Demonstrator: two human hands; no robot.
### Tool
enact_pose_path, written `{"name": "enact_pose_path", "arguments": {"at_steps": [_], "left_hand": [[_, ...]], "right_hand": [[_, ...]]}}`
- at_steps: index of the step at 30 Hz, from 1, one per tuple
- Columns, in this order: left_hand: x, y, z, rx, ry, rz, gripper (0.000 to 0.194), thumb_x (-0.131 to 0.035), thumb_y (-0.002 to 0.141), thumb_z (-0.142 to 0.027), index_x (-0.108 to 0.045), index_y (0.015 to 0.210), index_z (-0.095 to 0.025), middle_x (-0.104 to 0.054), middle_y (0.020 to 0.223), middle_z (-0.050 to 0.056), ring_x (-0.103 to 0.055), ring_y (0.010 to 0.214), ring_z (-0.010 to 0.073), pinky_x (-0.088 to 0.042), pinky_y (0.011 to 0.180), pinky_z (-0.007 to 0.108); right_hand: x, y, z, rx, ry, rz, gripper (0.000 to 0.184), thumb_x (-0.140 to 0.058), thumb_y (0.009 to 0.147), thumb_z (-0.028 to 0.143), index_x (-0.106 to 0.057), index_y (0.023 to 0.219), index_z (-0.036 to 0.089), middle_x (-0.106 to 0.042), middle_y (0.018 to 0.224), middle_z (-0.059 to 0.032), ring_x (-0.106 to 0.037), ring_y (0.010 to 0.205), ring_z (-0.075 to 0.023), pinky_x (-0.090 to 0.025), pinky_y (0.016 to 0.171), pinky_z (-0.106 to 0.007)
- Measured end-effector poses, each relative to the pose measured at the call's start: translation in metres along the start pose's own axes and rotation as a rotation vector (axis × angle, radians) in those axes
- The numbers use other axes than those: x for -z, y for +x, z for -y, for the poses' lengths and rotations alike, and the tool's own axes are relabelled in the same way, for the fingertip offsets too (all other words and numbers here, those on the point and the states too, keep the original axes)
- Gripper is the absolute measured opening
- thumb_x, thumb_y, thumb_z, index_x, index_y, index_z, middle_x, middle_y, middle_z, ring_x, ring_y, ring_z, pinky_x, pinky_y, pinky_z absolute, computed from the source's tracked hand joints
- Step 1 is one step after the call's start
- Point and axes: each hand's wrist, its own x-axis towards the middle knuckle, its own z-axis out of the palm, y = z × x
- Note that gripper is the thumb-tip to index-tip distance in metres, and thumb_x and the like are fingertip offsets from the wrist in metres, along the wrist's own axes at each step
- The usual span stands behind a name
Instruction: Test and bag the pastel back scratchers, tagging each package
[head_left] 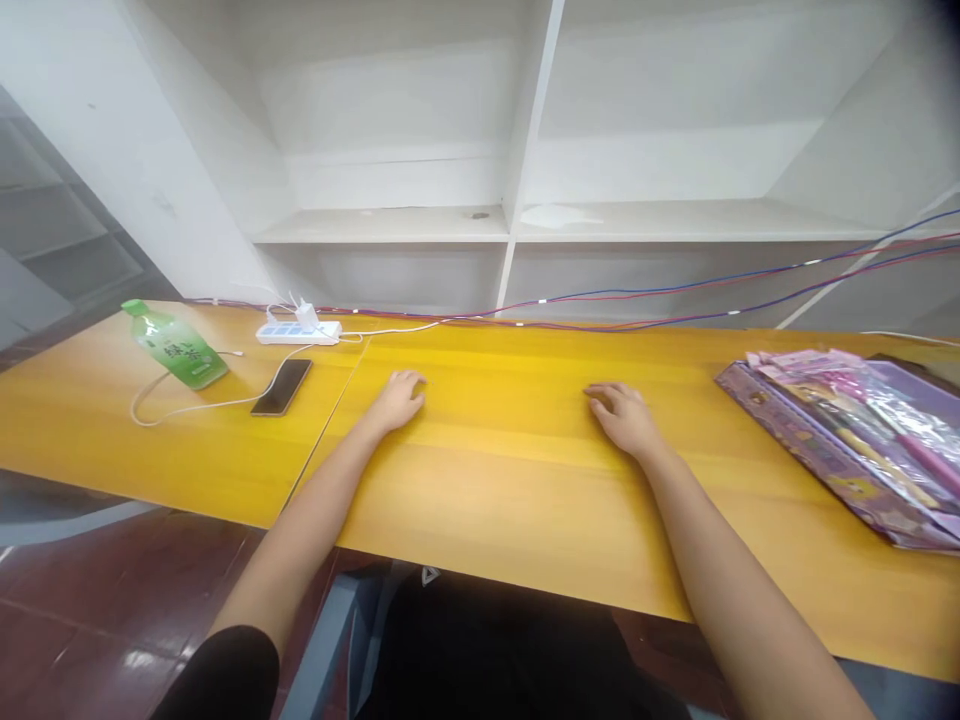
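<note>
My left hand (400,400) rests on the yellow wooden table (487,480), just right of the seam between two tabletops. Its fingers curl loosely, the thumb stands apart from them, and nothing shows in its grasp. Across a stretch of tabletop, my right hand (621,414) also lies on the wood, holding nothing. Its fingers reach inward with the thumb apart beneath them. Nearest to my left hand is a dark smartphone (282,388) lying flat. To the right of my right hand sits a purple patterned box (817,455) filled with plastic-wrapped pink and yellow items.
A green-labelled bottle (180,345) stands at the left, near a white charging cable (199,408). Behind the phone is a white power strip (296,332) with a plugged-in charger (306,316). Red and blue wires (645,290) run along the back edge below white shelves (390,225).
</note>
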Motion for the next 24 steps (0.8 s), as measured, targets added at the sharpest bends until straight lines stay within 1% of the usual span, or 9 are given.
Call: {"name": "enact_pose_path", "arguments": {"at_steps": [2, 4, 7, 8, 10, 12, 16, 21, 24], "left_hand": [[0.026, -0.006, 0.025, 0.093, 0.048, -0.058, 0.038, -0.050, 0.095, -0.023, -0.067, 0.128, -0.014, -0.066, 0.134, 0.016, -0.055, 0.131, 0.0321, -0.040, 0.120, 0.046], [0.057, -0.018, 0.057, 0.217, 0.162, -0.156, 0.038, -0.051, 0.094, -0.026, -0.067, 0.126, -0.014, -0.067, 0.135, 0.017, -0.055, 0.131, 0.0337, -0.038, 0.120, 0.047], [0.101, -0.045, 0.109, 0.514, 0.348, -0.250, 0.048, -0.053, 0.094, -0.036, -0.063, 0.132, -0.009, -0.064, 0.139, 0.024, -0.053, 0.134, 0.0407, -0.037, 0.119, 0.053], [0.112, -0.053, 0.124, 0.621, 0.395, -0.231, 0.058, -0.055, 0.093, -0.043, -0.060, 0.136, -0.005, -0.061, 0.141, 0.028, -0.051, 0.136, 0.0447, -0.038, 0.116, 0.055], [0.128, -0.067, 0.148, 0.770, 0.454, -0.153, 0.079, -0.059, 0.089, -0.057, -0.054, 0.141, 0.001, -0.055, 0.146, 0.036, -0.048, 0.139, 0.0514, -0.041, 0.112, 0.059], [0.136, -0.072, 0.164, 0.829, 0.468, -0.043, 0.092, -0.062, 0.084, -0.064, -0.050, 0.144, 0.005, -0.053, 0.148, 0.039, -0.049, 0.138, 0.0533, -0.044, 0.108, 0.057], [0.138, -0.061, 0.178, 0.828, 0.408, 0.191, 0.098, -0.070, 0.076, -0.068, -0.054, 0.142, 0.003, -0.061, 0.142, 0.035, -0.062, 0.129, 0.0470, -0.051, 0.101, 0.046], [0.139, -0.039, 0.184, 0.843, 0.389, 0.262, 0.087, -0.078, 0.074, -0.057, -0.060, 0.137, 0.001, -0.071, 0.127, 0.031, -0.072, 0.113, 0.0420, -0.055, 0.092, 0.042], [0.141, -0.034, 0.189, 0.851, 0.380, 0.299, 0.073, -0.079, 0.073, -0.056, -0.071, 0.122, -0.003, -0.075, 0.118, 0.029, -0.073, 0.107, 0.0412, -0.056, 0.089, 0.040]], "right_hand": [[-0.002, 0.000, -0.001, -0.013, 0.001, -0.007, 0.036, -0.049, 0.097, 0.037, -0.075, 0.119, 0.024, -0.071, 0.130, -0.0110, -0.061, 0.127, -0.0314, -0.044, 0.114, -0.055], [-0.004, -0.001, -0.001, -0.021, -0.004, -0.001, 0.037, -0.049, 0.098, 0.038, -0.075, 0.119, 0.025, -0.071, 0.130, -0.0105, -0.060, 0.126, -0.0316, -0.044, 0.114, -0.055], [-0.005, -0.001, 0.001, -0.041, -0.015, 0.002, 0.036, -0.049, 0.098, 0.039, -0.076, 0.118, 0.026, -0.071, 0.129, -0.0098, -0.060, 0.125, -0.0323, -0.044, 0.113, -0.056], [-0.004, 0.000, 0.003, -0.053, -0.024, 0.003, 0.036, -0.049, 0.098, 0.040, -0.076, 0.118, 0.027, -0.070, 0.129, -0.0098, -0.060, 0.125, -0.0329, -0.044, 0.112, -0.056], [-0.003, 0.000, 0.006, -0.086, -0.050, 0.013, 0.037, -0.049, 0.098, 0.042, -0.077, 0.118, 0.027, -0.069, 0.128, -0.0102, -0.059, 0.124, -0.0345, -0.045, 0.110, -0.057], [-0.002, 0.001, 0.009, -0.118, -0.074, 0.027, 0.038, -0.050, 0.098, 0.043, -0.077, 0.119, 0.027, -0.068, 0.129, -0.0106, -0.058, 0.124, -0.0359, -0.046, 0.109, -0.057], [0.000, 0.000, 0.012, -0.130, -0.075, 0.037, 0.038, -0.050, 0.097, 0.043, -0.076, 0.120, 0.028, -0.068, 0.129, -0.0107, -0.058, 0.123, -0.0365, -0.046, 0.109, -0.057], [-0.001, -0.003, 0.010, -0.102, -0.040, 0.027, 0.037, -0.049, 0.097, 0.042, -0.076, 0.118, 0.028, -0.069, 0.128, -0.0093, -0.059, 0.124, -0.0348, -0.044, 0.112, -0.055], [-0.001, -0.002, 0.008, -0.106, -0.031, 0.032, 0.037, -0.048, 0.097, 0.042, -0.077, 0.117, 0.028, -0.069, 0.127, -0.0094, -0.059, 0.124, -0.0350, -0.044, 0.113, -0.055]]}}
